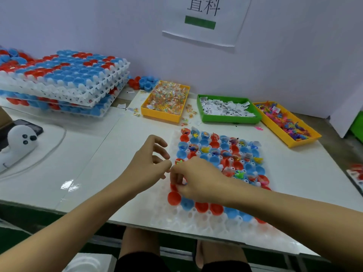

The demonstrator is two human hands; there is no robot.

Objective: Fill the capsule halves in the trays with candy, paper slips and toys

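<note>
A white tray [172, 218] in front of me holds red and blue capsule halves [214, 148]; the far rows carry candy, slips and toys, the near rows [202, 207] look bare. My right hand [196, 183] is over the tray's left side, fingers curled down at a red half [173, 197]; whether it pinches anything is hidden. My left hand [149, 161] hovers just left of it, fingers loosely curled, holding nothing I can see. A small green toy [178, 162] shows between the hands.
At the back stand a yellow bin of wrapped candy [167, 101], a green bin of paper slips [227, 108] and a yellow bin of toys [284, 122]. Stacked trays of capsule halves [64, 79] sit at the far left. A white seal-shaped object [17, 142] lies at the left.
</note>
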